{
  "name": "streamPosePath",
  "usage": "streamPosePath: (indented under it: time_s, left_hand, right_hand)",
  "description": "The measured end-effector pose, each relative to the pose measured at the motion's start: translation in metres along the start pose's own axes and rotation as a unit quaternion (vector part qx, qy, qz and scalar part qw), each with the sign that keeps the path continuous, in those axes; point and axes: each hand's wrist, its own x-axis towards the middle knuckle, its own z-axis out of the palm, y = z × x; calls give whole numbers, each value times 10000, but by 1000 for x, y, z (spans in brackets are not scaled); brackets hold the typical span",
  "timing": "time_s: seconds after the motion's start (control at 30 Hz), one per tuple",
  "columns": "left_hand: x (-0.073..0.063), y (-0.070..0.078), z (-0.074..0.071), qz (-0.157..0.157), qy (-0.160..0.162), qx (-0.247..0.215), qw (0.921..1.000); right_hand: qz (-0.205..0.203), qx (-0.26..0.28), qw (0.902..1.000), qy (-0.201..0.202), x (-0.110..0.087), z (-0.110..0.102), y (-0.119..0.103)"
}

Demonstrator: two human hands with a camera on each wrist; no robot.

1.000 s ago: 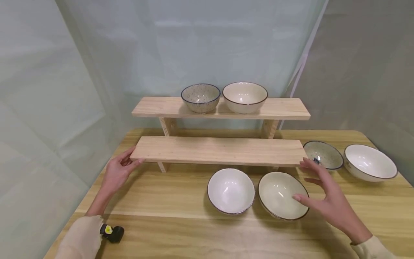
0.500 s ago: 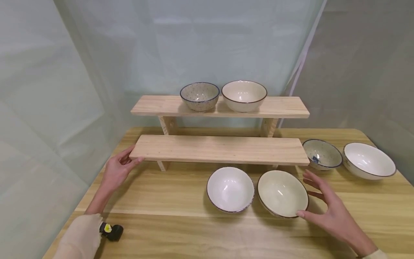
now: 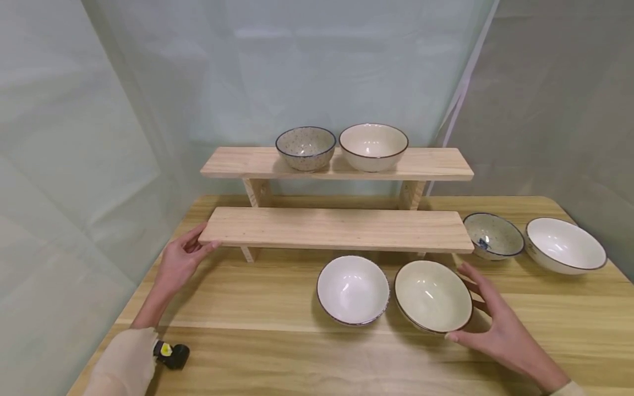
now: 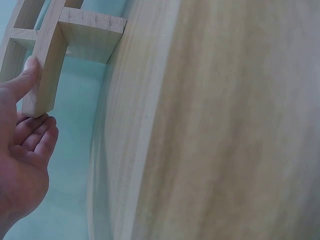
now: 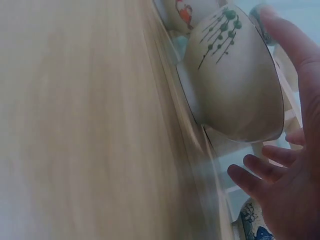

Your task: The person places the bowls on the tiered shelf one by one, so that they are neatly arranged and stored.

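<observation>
At the left end of the two-tier wooden shelf (image 3: 337,228), my left hand (image 3: 179,264) grips the lower board; the left wrist view has its thumb (image 4: 29,75) on the board's edge and fingers beneath. My right hand (image 3: 502,324) is spread around the right side of a cream bowl (image 3: 433,297) with a dark rim. Its thumb lies at the near rim. In the right wrist view, the fingers (image 5: 260,170) are apart from this bowl, whose outside bears a green hanging-plant design. Left of it stands a white bowl (image 3: 353,290).
A speckled bowl (image 3: 305,148) and a cream bowl (image 3: 373,147) stand on the upper board. Right of the shelf, a grey-green bowl (image 3: 494,236) and a wide white bowl (image 3: 566,246) sit on the wooden table (image 3: 257,352). Pale curtains (image 3: 317,66) hang behind.
My right hand has come down from the shelf's right end and over the cream bowl's rim to the bowl's right side, then edged left. My left hand keeps its place.
</observation>
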Motion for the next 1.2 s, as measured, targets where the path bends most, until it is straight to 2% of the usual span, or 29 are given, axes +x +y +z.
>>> streamPosePath:
  time_s: [0.33, 0.53, 1.2]
  left_hand:
    - [-2, -1, 1, 38, 24, 78, 10000]
    - [-1, -1, 0, 5, 8, 57, 10000]
    - [1, -1, 0, 42, -5, -12, 10000]
  right_hand:
    - [323, 145, 9993, -119, -1, 7, -2]
    - [358, 255, 9989, -184, 1, 10, -2]
    - [938, 27, 9949, -362, 1, 13, -2]
